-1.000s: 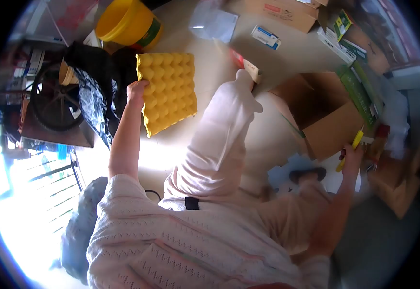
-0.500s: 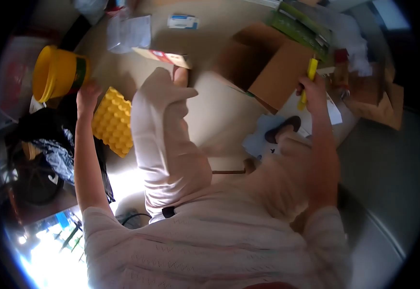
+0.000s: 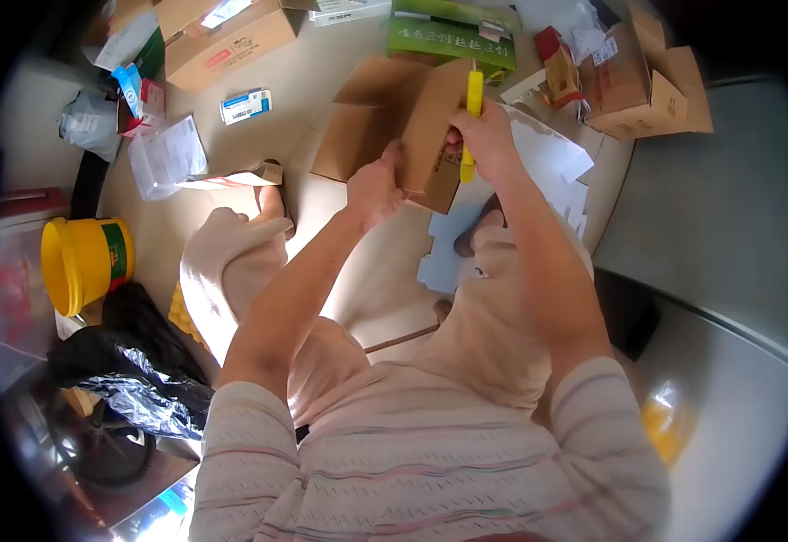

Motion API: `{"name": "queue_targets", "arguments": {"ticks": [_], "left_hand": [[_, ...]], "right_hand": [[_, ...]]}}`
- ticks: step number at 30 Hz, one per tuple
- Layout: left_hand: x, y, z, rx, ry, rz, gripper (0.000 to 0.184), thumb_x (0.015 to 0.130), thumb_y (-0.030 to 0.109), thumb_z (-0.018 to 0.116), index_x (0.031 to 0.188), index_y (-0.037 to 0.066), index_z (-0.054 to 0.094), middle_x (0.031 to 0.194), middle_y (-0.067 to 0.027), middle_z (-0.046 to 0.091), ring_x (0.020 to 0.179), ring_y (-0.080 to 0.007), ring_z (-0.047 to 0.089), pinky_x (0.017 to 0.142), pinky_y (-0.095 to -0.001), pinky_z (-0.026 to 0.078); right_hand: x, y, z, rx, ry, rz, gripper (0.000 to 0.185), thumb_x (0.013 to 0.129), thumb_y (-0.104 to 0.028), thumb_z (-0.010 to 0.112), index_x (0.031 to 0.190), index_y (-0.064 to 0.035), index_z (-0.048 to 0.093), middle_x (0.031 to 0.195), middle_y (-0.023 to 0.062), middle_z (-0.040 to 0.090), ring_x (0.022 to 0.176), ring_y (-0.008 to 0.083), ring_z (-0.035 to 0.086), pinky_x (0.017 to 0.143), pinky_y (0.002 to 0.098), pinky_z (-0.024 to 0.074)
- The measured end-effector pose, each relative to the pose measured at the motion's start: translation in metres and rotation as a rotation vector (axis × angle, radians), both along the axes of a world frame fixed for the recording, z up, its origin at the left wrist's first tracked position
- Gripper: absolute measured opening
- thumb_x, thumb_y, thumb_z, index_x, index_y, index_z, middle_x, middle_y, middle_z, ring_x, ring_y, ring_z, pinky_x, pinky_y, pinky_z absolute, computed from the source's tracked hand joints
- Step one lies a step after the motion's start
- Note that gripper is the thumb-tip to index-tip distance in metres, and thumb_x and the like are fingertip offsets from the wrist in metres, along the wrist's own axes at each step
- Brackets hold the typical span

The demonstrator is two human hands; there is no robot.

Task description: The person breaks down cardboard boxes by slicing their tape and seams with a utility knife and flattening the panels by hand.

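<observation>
Head: hands (image 3: 378, 190) and yellow cutter (image 3: 472, 126) at box (image 3: 434, 126)

green box (image 3: 448, 50): one row of white chinese characters runs along its side; the wording cannot be read with certainty
upper-left cardboard box (image 3: 249, 59): a red label with pale lettering, dark print near it; neither legible
small blue-and-white box (image 3: 246, 106): a dark printed patch and fine lines on its face, too small to read
open carton (image 3: 439, 135): dark print on the outer side, low down, blurred
yellow bucket (image 3: 78, 262): a green label (image 3: 117, 251) with a small pale mark, unreadable
upper-right cardboard box (image 3: 633, 113): a white tag (image 3: 605, 51) with fine print, not legible
</observation>
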State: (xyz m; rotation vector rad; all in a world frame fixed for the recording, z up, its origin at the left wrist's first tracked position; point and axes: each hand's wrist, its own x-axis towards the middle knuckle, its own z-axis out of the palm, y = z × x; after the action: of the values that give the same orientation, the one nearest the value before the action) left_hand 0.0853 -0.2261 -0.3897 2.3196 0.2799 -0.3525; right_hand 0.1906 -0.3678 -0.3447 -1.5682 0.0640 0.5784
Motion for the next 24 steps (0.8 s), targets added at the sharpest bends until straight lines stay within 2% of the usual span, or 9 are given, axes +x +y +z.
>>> {"name": "queue_targets", "arguments": {"ticks": [4,5,6,7,9,12,18,21,24], "left_hand": [[0.003,0.041,-0.042,-0.061,-0.023,0.311,0.048,0.076,0.032,0.065,0.109,0.0,0.054,0.097,-0.0229,0.06,0.09,-0.036,0.057,0.077,-0.0386,0.045],[-0.002,0.054,-0.048,-0.101,-0.097,0.48,0.04,0.078,0.032,0.064,0.098,-0.003,0.06,0.1,-0.0225,0.06,0.092,-0.0348,0.058,0.079,-0.0374,0.045],[-0.007,0.081,-0.088,-0.248,-0.201,0.555,0.041,0.079,0.03,0.063,0.098,-0.006,0.058,0.102,-0.0185,0.061,0.092,-0.0293,0.059,0.078,-0.0359,0.045],[-0.014,0.088,-0.073,-0.445,-0.291,0.542,0.039,0.079,0.028,0.063,0.101,-0.004,0.057,0.099,-0.0112,0.061,0.087,-0.0227,0.057,0.076,-0.0332,0.045],[-0.024,0.097,-0.049,-0.604,-0.185,0.618,0.037,0.079,0.022,0.062,0.108,-0.001,0.054,0.097,-0.0069,0.06,0.085,-0.0196,0.055,0.076,-0.0306,0.044],[-0.029,0.108,-0.049,-0.501,-0.228,0.585,0.04,0.08,0.018,0.063,0.114,0.002,0.05,0.101,-0.006,0.057,0.09,-0.0188,0.053,0.079,-0.0305,0.043],[-0.03,0.106,-0.06,-0.714,-0.136,0.655,0.045,0.08,0.018,0.063,0.119,0.002,0.046,0.111,-0.0075,0.053,0.099,-0.0181,0.05,0.083,-0.0317,0.042],[-0.028,0.095,-0.067,-0.698,-0.08,0.691,0.04,0.081,0.018,0.062,0.114,0.001,0.049,0.106,-0.0063,0.055,0.093,-0.0171,0.052,0.079,-0.03,0.043],[-0.027,0.067,-0.035,-0.534,-0.007,0.68,0.03,0.082,0.018,0.062,0.105,0.001,0.052,0.094,-0.0041,0.055,0.082,-0.0141,0.052,0.071,-0.0284,0.045]], "right_hand": [[-0.002,-0.009,0.015,0.041,-0.049,-0.036,0.024,0.085,-0.021,0.057,0.097,-0.0028,0.048,0.079,0.0056,0.057,0.058,0.0122,0.056,0.045,0.0256,0.0469],[-0.004,-0.013,0.013,0.002,-0.064,-0.004,0.026,0.086,-0.023,0.056,0.1,-0.0033,0.047,0.081,0.0055,0.057,0.059,0.0122,0.056,0.046,0.0257,0.047],[-0.003,-0.017,0.01,-0.033,-0.08,0.026,0.028,0.086,-0.025,0.056,0.102,-0.0039,0.047,0.082,0.0054,0.057,0.06,0.0122,0.057,0.046,0.0257,0.0472],[-0.002,-0.02,0.007,-0.071,-0.099,0.06,0.03,0.087,-0.028,0.055,0.105,-0.0045,0.046,0.084,0.0053,0.057,0.061,0.0122,0.057,0.046,0.0257,0.0473],[-0.005,-0.021,-0.001,-0.159,-0.07,0.108,0.031,0.088,-0.028,0.052,0.108,-0.0049,0.045,0.084,0.0052,0.057,0.063,0.0122,0.059,0.046,0.0267,0.0474],[-0.014,-0.022,-0.01,-0.204,0.024,0.187,0.03,0.089,-0.026,0.049,0.11,-0.0058,0.044,0.085,0.0055,0.056,0.063,0.0131,0.059,0.046,0.027,0.0467],[-0.029,-0.013,-0.033,-0.313,0.135,0.344,0.028,0.09,-0.019,0.044,0.114,-0.0054,0.041,0.08,0.0075,0.056,0.057,0.0157,0.059,0.044,0.0276,0.0459],[-0.038,-0.007,-0.03,-0.387,0.096,0.371,0.025,0.088,-0.015,0.043,0.111,-0.0039,0.042,0.074,0.009,0.056,0.05,0.0177,0.059,0.04,0.0294,0.0475],[-0.039,-0.005,-0.037,-0.475,0.046,0.338,0.028,0.088,-0.013,0.042,0.113,-0.0028,0.041,0.075,0.0121,0.057,0.048,0.0195,0.059,0.039,0.0314,0.0479]]}}
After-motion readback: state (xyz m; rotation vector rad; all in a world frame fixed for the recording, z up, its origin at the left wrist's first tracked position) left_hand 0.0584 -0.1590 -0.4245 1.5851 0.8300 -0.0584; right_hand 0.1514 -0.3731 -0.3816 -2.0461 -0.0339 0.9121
